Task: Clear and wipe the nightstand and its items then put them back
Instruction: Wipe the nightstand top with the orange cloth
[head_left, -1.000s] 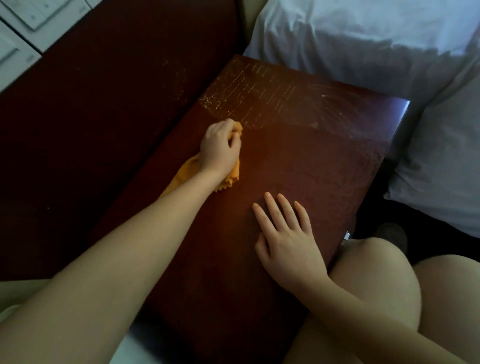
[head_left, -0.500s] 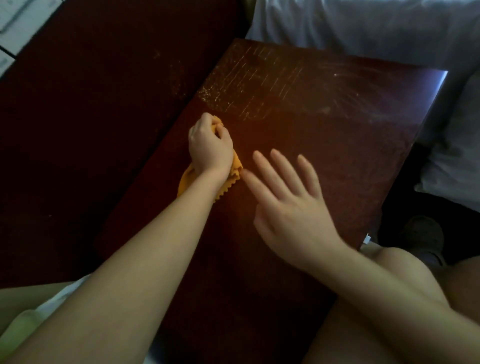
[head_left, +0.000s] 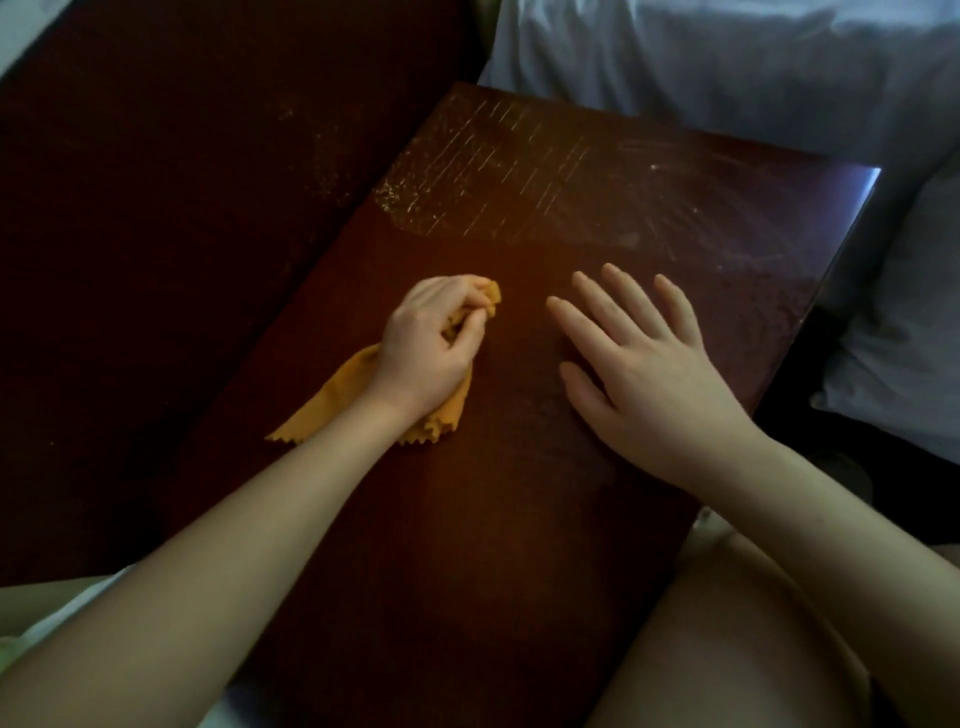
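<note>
pulled back from the far-edge scratches, left hand grips the cloth; right hand flat on nightstand.

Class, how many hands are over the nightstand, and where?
2. The left hand grips the orange cloth near the nightstand's left edge; the right hand, open, is beside it.

cloth partly under left hand, pillow cut off right

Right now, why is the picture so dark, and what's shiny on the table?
Head view: dim room, so the nightstand looks almost black at its near end; an orange glow sits beside the yellow cloth; light glints off the far right edge and pale streaks.
</note>
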